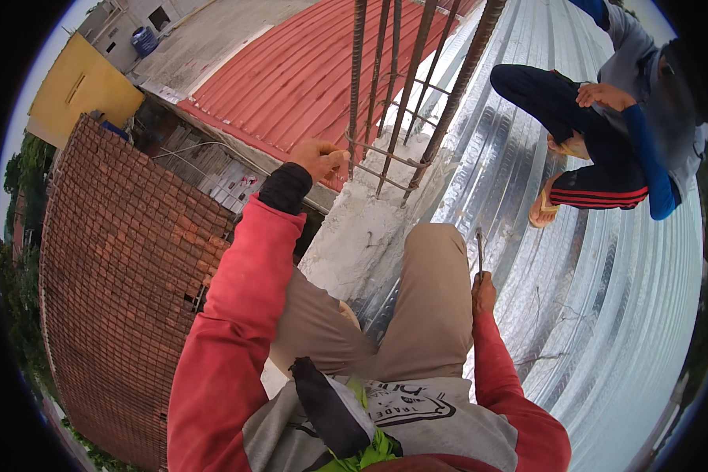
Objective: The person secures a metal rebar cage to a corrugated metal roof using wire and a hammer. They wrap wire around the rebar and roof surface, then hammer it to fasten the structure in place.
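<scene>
My left hand (320, 160) is closed in a pinch beside the lowest steel stirrup (395, 187), at its left corner. Whatever its fingertips hold is too small to make out. The stirrup rings several upright ribbed rebars (397, 118) that rise from a rough concrete wall top (346, 240). By my right knee, my right hand (484, 293) is wrapped round a thin metal rod tool (480, 250). The rod points upward, apart from the rebars, and its lower end is hidden in the fist.
Shiny corrugated metal roofing (598, 307) spreads to the right, with loose wire (539, 358) on it. Another person (606, 134) crouches there in sandals. A red metal roof (291, 75) lies beyond the wall, and a brown tiled roof (126, 275) lies lower left.
</scene>
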Demonstrator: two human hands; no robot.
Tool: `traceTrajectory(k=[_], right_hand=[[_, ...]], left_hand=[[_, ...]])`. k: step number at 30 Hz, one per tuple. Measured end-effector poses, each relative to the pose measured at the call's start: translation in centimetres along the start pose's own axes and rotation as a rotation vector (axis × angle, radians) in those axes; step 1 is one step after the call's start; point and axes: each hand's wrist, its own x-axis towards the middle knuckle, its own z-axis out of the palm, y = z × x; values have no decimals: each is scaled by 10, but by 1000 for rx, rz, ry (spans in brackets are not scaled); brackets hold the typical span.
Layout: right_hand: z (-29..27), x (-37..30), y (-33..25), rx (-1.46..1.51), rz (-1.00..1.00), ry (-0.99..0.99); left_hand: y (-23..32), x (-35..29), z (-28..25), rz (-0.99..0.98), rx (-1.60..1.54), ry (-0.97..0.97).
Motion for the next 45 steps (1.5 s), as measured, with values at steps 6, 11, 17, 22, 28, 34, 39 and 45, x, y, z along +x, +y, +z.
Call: traceTrajectory(k=[6,11,17,22,28,34,39,45], right_hand=[[-163,-34,-243,833,79,-428],[-105,-38,-342,828,27,-808],[-9,-38,-393,1213,151,-845],[18,-42,-416,1430,122,-793],[40,-29,-428,1554,69,-768],[51,-24,-422,1462,68,-793],[31,-32,-428,1585,182,-827],[8,-11,-396,1499,223,-981]], left_hand=[[-9,4,-2,81,-28,3],[8,-10,-5,90,3,73],[-5,-7,-2,218,128,115],[-3,-14,-14,200,134,139],[10,-23,-11,274,318,226],[20,-28,-16,142,148,78],[7,-18,-12,162,37,43],[-19,-3,-13,18,-45,233]])
